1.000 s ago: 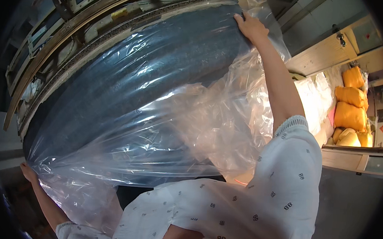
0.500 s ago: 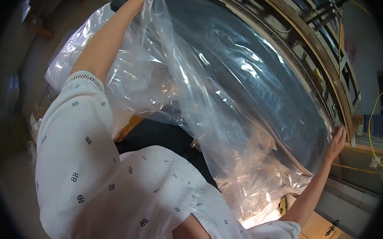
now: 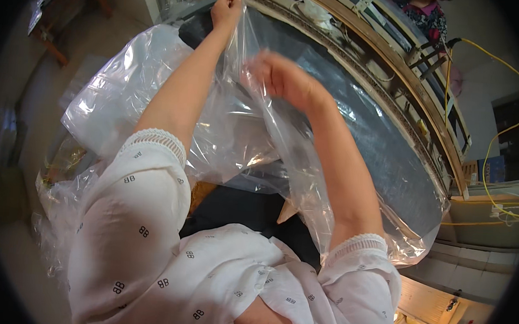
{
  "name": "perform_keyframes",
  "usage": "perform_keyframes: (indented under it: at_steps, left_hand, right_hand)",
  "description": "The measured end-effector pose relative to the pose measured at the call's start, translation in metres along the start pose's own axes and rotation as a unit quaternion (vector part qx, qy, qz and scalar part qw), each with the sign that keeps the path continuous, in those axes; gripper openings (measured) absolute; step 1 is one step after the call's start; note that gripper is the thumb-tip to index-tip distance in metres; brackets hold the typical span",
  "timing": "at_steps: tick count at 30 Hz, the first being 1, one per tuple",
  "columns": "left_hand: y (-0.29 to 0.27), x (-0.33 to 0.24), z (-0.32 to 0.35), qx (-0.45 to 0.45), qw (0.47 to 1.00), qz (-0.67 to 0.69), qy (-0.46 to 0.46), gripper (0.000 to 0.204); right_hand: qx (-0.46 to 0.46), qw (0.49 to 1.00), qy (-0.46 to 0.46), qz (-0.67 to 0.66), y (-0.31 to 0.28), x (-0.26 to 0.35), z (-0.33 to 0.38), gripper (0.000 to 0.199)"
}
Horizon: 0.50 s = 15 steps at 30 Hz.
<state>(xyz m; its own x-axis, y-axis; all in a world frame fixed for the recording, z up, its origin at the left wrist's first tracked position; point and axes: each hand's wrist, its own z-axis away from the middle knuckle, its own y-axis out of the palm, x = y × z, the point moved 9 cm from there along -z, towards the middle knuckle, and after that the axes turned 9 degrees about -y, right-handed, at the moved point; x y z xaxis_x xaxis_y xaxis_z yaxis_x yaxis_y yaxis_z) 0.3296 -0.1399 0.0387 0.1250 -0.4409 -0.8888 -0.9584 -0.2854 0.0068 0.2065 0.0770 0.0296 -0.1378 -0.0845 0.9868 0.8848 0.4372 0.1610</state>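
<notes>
A large clear plastic sheet (image 3: 121,94) lies in folds over a dark flat surface (image 3: 368,133) and hangs down in front of my body. At the far edge, my left hand (image 3: 226,11) is closed in a fist on a gathered strip of the sheet, pulling it taut. My right hand (image 3: 282,80) is over the middle of the sheet, close beside that taut strip. Motion smears its fingers, so whether they grip the plastic cannot be made out.
Wooden rails (image 3: 396,69) with metal parts run along the far side. Behind them is another person in patterned clothing (image 3: 426,18). A yellow cable (image 3: 488,158) hangs at the right. A wooden cabinet (image 3: 435,303) stands at the lower right, and a dark table (image 3: 73,8) at the far left.
My right hand has swung from the sheet's right edge leftward to its middle. My left hand has shifted right along the far edge, with plastic still in its grasp. The person behind has come into view.
</notes>
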Motion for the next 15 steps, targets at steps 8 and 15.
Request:
perform_keyframes:
  at_steps: [8, 15]
  left_hand:
    - [-0.006, 0.012, -0.008, 0.005, 0.993, -0.105, 0.045, 0.02]
    - [0.002, 0.062, -0.053, 0.022, 0.987, -0.139, 0.076, 0.031]
  right_hand:
    - [0.007, 0.975, -0.221, 0.018, 0.026, 0.106, 0.261, 0.025]
    - [-0.513, 0.759, -0.316, 0.247, -0.002, 0.13, 0.375, 0.083]
